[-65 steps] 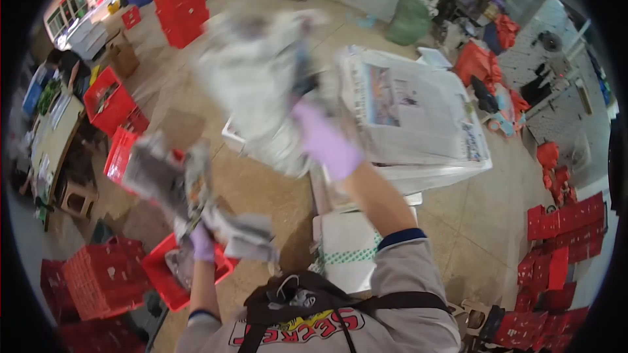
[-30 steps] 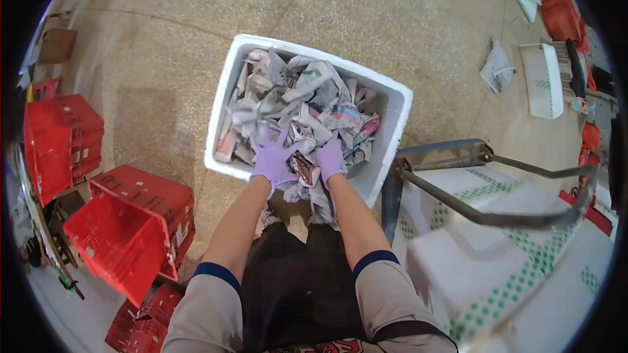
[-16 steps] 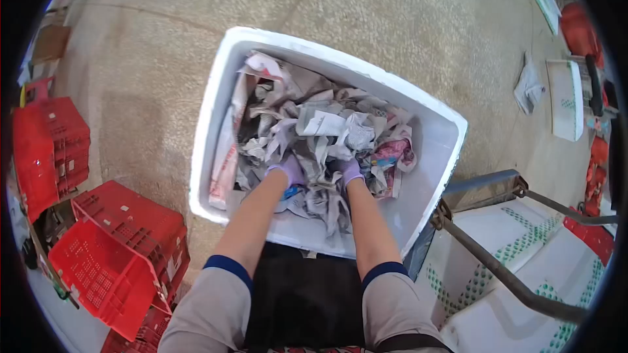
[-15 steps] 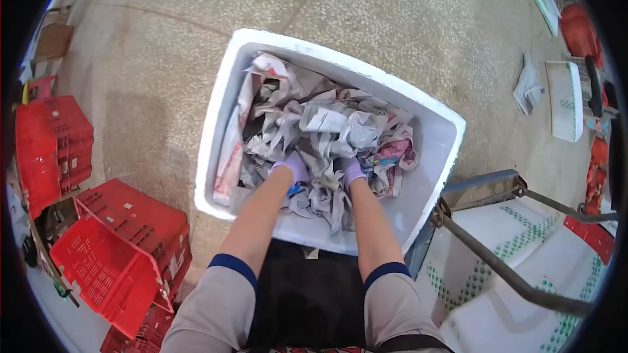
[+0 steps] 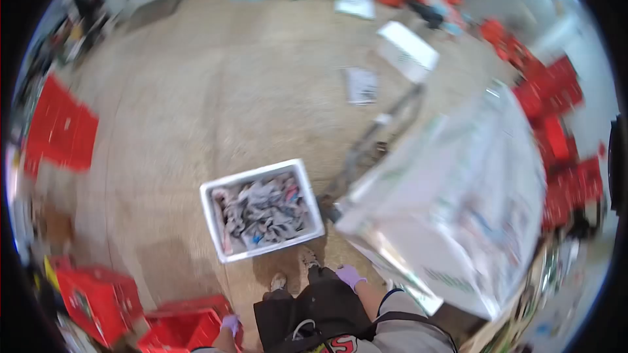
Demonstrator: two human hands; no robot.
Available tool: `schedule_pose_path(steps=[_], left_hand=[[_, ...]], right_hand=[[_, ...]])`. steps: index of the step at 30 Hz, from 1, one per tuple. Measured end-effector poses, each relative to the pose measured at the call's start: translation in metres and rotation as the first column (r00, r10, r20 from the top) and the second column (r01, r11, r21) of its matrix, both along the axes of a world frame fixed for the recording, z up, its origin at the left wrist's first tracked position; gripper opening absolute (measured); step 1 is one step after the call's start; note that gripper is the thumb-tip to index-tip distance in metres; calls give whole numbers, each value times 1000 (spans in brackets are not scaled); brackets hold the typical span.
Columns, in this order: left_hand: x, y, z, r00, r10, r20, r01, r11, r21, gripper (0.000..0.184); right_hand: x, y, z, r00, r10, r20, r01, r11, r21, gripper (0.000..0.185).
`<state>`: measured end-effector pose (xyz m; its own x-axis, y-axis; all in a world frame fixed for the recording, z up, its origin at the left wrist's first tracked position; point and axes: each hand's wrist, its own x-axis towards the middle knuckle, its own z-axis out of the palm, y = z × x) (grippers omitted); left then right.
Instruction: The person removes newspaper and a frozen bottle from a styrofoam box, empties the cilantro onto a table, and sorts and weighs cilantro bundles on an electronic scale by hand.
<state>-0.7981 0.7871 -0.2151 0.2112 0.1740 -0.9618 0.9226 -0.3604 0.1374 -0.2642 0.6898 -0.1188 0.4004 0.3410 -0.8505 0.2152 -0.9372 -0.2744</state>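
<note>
A white foam box (image 5: 208, 212) stands on the floor before my feet, with crumpled newspaper (image 5: 265, 209) inside it. Both hands wear light purple gloves and are away from the box. My right hand (image 5: 350, 277) hangs beside my dark apron, its fingers loosely apart with nothing seen in them. My left hand (image 5: 230, 322) is low at the bottom of the view, at the side of a red plastic crate (image 5: 186, 327); motion smears its fingers, and whether it touches the crate I cannot tell.
To the right stands a large stack under white plastic sheeting (image 5: 451, 202), with a metal trolley frame (image 5: 373, 140) beside it. More red crates (image 5: 98, 301) sit on the left, others (image 5: 556, 88) at the far right. Another white foam piece (image 5: 407, 51) and a paper sheet (image 5: 361, 85) lie ahead.
Both hands have left the newspaper in the foam box and dropped to my sides. My view has risen and turned right, so the box looks smaller and the wrapped stack now shows.
</note>
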Motion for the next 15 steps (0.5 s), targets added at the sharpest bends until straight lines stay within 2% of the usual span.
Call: schedule_pose_path(steps=[1, 2, 3, 5, 6, 8, 9, 10, 12, 13, 14, 15], left_hand=[[2, 19, 70, 679, -712, 180, 708, 700, 95, 26], [13, 33, 87, 717, -664, 212, 653, 746, 128, 25], [31, 60, 93, 811, -536, 234, 513, 844, 154, 24], [85, 114, 108, 913, -267, 310, 234, 962, 141, 23], [119, 134, 115, 929, -157, 335, 127, 986, 110, 22], [191, 159, 132, 919, -43, 393, 20, 998, 61, 21], [223, 166, 143, 908, -39, 416, 19, 998, 53, 20], [249, 178, 145, 895, -44, 444, 27, 999, 43, 20], [302, 177, 161, 868, -78, 490, 64, 997, 45, 20], [328, 169, 165, 854, -108, 509, 91, 994, 58, 20], [353, 157, 167, 838, -155, 524, 137, 988, 73, 20], [380, 137, 169, 818, -203, 538, 186, 979, 87, 20]], right_hand=[[1, -27, 23, 995, -99, 30, 99, 995, 21, 45], [0, -60, 37, 994, -58, 91, 39, 979, 201, 45], [-13, -92, 48, 982, -54, 178, -14, 932, 362, 44], [-22, -127, 121, 938, -332, 102, 283, 901, 330, 40], [-35, -162, 119, 832, -554, -38, 537, 785, 308, 39], [-60, -238, 111, 576, -815, -70, 777, 518, 358, 36], [-81, -273, 113, 386, -922, -34, 857, 345, 382, 33], [-109, -295, 114, 194, -981, 2, 896, 178, 406, 31], [-173, -370, 71, 17, -994, 112, 923, 59, 380, 32], [-203, -398, 71, -104, -987, 124, 948, -61, 311, 35], [-242, -426, 75, -132, -961, 243, 970, -75, 231, 33], [-310, -485, -24, 375, -804, 461, 869, 479, 128, 28]])
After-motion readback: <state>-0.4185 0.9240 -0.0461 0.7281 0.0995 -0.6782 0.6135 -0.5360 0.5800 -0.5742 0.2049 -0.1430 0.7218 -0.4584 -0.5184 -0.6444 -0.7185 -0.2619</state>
